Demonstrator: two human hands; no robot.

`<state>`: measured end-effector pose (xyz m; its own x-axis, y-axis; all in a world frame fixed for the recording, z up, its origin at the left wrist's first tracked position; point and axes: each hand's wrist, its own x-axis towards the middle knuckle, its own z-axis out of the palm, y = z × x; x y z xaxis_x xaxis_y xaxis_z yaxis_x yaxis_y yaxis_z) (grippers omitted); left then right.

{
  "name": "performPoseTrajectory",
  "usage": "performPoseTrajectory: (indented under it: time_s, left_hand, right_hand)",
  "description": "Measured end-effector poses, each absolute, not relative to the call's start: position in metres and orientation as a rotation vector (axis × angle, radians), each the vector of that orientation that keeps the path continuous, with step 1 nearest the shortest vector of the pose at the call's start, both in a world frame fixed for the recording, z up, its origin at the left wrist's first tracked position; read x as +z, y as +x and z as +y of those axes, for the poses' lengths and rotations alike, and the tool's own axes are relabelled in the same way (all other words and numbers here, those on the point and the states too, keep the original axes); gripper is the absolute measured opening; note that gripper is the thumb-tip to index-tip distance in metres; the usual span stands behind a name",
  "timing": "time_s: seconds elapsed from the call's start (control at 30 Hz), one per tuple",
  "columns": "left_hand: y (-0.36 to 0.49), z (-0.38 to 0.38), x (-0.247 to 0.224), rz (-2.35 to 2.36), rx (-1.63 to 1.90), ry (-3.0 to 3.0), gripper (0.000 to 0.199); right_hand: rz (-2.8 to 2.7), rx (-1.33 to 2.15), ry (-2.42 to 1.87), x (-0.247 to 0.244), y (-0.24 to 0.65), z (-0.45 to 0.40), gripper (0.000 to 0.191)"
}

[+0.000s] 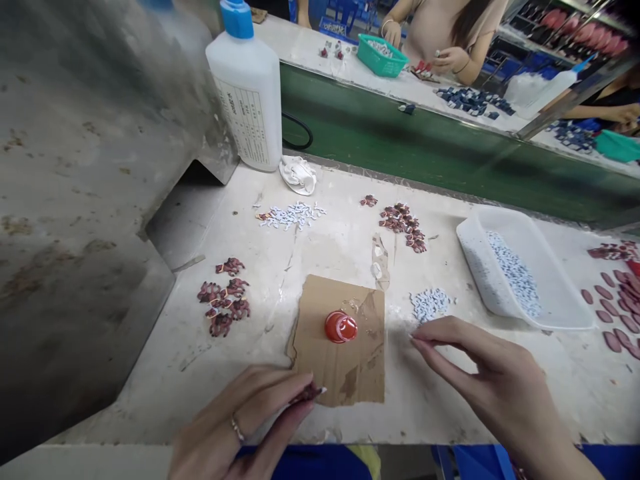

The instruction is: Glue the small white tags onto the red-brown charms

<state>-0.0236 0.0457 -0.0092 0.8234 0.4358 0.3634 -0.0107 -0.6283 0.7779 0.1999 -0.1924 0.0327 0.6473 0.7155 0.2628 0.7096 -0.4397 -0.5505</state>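
My left hand [260,413], with a ring on one finger, pinches a small dark reddish-brown figure piece [306,393] that has a white tip. It is at the lower left edge of a torn cardboard square [367,353]. On the cardboard stands a small round red container [341,327] with a shiny red surface. My right hand [480,380] has thumb and forefinger pressed together just below a little heap of tiny pale blue-white pieces [430,304]. Whatever is between those fingertips is too small to name.
Brown figure pieces lie left [223,297] and at the back [403,227]. Other whitish pieces [293,215] lie near a large white bottle [247,100]. A plastic tub [560,293] stands right, beside reddish ovals [607,307]. A metal housing [90,200] borders the left. Co-workers sit beyond the green partition [350,127].
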Motion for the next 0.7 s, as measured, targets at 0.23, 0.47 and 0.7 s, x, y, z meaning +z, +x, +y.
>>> performPoseTrajectory:
  time_s: [0.23, 0.47, 0.7]
  left_hand:
    - [-0.022, 0.041, -0.013, 0.413, 0.628, 2.139, 0.014]
    - [-0.024, 0.039, -0.008, 0.388, 0.598, 2.060, 0.026]
    - [-0.023, 0.036, -0.010, 0.526, 0.623, 1.959, 0.012]
  right_hand:
    - [-1.179, 0.136, -1.995, 0.036, 0.188, -0.139, 0.016]
    - [-1.254, 0.130, -1.991, 0.036, 0.189, -0.131, 0.022]
    - [-1.222, 0.074, -2.005, 0.036, 0.188, -0.134, 0.019]
